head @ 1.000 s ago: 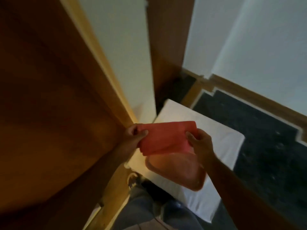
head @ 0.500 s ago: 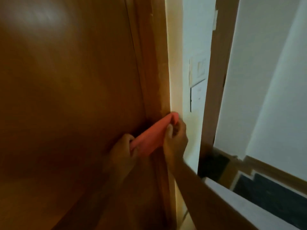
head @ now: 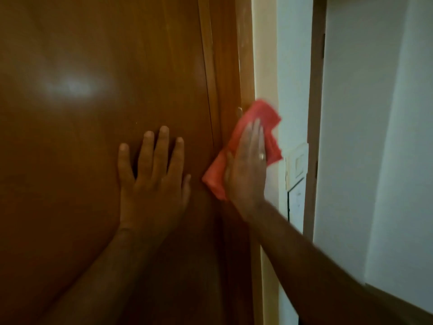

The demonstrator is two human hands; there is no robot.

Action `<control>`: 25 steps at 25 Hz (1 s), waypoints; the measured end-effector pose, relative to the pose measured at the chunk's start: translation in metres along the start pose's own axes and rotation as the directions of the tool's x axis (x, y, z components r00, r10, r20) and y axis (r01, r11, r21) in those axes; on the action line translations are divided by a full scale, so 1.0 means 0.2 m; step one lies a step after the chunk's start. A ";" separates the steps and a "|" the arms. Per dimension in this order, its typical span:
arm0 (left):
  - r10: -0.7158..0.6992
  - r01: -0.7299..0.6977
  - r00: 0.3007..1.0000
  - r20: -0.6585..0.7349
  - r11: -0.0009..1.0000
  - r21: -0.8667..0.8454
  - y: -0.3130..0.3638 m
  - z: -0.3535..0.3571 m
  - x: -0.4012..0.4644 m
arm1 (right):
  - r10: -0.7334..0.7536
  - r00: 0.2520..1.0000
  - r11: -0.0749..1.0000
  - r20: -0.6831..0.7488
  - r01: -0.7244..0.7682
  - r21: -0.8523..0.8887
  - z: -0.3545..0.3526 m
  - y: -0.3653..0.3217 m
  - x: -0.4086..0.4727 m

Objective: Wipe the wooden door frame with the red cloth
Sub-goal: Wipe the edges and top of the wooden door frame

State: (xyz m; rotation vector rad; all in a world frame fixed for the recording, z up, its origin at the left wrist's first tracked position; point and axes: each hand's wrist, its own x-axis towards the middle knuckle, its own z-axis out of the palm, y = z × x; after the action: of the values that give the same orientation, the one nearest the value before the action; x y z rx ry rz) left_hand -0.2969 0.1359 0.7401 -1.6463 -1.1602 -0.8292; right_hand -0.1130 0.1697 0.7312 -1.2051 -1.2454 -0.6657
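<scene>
Wiping step under way, by look of it; right hand point(head: 246, 170) flat, fingers extended, pressing red cloth point(head: 262, 127) against wooden door frame point(head: 228, 73) at mid-height, palm pinning cloth rather than clutching it; left hand point(head: 152, 177) spread open on door panel point(head: 93, 137), holding nothing. Next move likely calls for steady pressure while sliding cloth along frame. Right hand blurred; part of cloth hidden beneath it; frame top and bottom cut off; wall switch plate point(head: 297, 164) indistinct.

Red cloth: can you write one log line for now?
right hand flat on cloth | cloth on frame | left hand on door
</scene>
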 end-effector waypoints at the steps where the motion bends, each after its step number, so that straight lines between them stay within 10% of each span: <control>1: 0.016 -0.017 1.000 0.017 0.998 0.059 0.00 0.01 0.00 | -0.011 0.999 1.000 -0.040 0.011 0.024 0.00 -0.03 0.17; 5: 0.017 -0.016 1.000 -0.005 0.988 0.154 0.01 0.07 -0.03 | -0.049 0.995 0.999 -0.088 0.047 -0.018 0.04 -0.02 0.25; 12: -0.017 0.014 1.000 0.018 0.985 0.171 0.04 -0.01 0.03 | -0.185 0.919 0.945 0.348 0.264 -0.193 -0.10 0.31 -0.57; 21: -0.001 0.069 0.976 -0.219 0.951 0.302 -0.49 -0.37 1.09 | -0.217 0.973 0.972 -0.083 0.207 -0.111 -0.15 -0.35 1.29; 25: 0.024 0.044 0.977 -0.214 0.950 0.308 -0.50 -0.37 1.07 | -0.232 0.967 0.970 -0.104 0.222 -0.100 -0.17 -0.40 1.42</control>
State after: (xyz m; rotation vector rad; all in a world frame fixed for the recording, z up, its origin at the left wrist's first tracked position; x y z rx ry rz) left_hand -0.3231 0.1485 0.9863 -1.2599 -1.0849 -0.7657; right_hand -0.1002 0.1761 1.0274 -1.0870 -1.2791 -0.9543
